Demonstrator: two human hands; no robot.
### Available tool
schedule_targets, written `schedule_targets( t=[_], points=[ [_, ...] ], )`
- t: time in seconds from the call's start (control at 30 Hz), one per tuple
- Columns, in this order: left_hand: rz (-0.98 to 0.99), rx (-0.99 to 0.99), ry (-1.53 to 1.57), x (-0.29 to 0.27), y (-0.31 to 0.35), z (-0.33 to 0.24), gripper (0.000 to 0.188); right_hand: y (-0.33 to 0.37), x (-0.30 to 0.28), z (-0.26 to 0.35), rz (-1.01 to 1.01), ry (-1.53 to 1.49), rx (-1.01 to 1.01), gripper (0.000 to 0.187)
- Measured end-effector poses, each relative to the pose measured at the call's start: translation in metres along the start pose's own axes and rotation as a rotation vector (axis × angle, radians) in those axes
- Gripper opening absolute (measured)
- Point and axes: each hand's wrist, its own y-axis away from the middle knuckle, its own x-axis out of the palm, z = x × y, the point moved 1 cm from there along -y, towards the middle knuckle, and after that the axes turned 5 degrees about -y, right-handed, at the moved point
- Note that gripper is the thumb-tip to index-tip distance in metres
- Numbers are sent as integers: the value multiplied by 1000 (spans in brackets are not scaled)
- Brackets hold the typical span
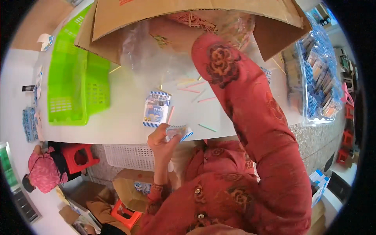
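My left hand (pixel 162 143) is closed, pinching a small clear packet (pixel 178 133) with blue-and-white striped edges above the near edge of the white table. Just beyond it a similar, larger-looking packet (pixel 156 109) lies flat. My right arm (pixel 250 98), in a red flowered sleeve, stretches far forward into the open cardboard box (pixel 196 8). The sleeve and the box hide my right hand, so its fingers do not show. Inside the box are many thin pink sticks (pixel 192 20) and clear plastic film (pixel 135 45).
Loose coloured sticks (pixel 190 90) and a green one (pixel 207 128) lie on the white table (pixel 125 117). A green basket (pixel 78 78) stands at left, a clear bin (pixel 309 98) of filled packets at right. Below are a white basket (pixel 131 156) and red stools (pixel 78 156); another person (pixel 47 170) sits at left.
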Motion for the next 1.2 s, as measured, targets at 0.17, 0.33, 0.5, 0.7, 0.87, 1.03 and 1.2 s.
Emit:
schedule_targets(
  t=[0.17, 0.33, 0.5, 0.7, 0.87, 1.03, 1.2],
  points=[
    [-42, -37, 25, -10, 2, 6, 17, -32, 14, -29, -26, -73, 58, 30],
    [-3, -26, 54, -4, 0, 7, 15, -57, -5, -61, 71, 43, -80, 32],
    [-6, 49, 33, -5, 2, 10, 15, -31, -10, -49, 118, 446, -314, 39],
    [23, 103, 27, 0, 5, 12, 17, -30, -60, -59, 295, 578, -443, 30],
    [-12, 80, 94, 12, 8, -3, 13, -19, -73, -71, 16, 345, 169, 18],
    [-30, 115, 71, 6, 12, -8, 13, 102, -43, -30, 128, 316, 82, 8],
    [-35, 197, 113, 12, 12, -3, 14, 180, -34, -57, 37, 500, 94, 8]
  ],
)
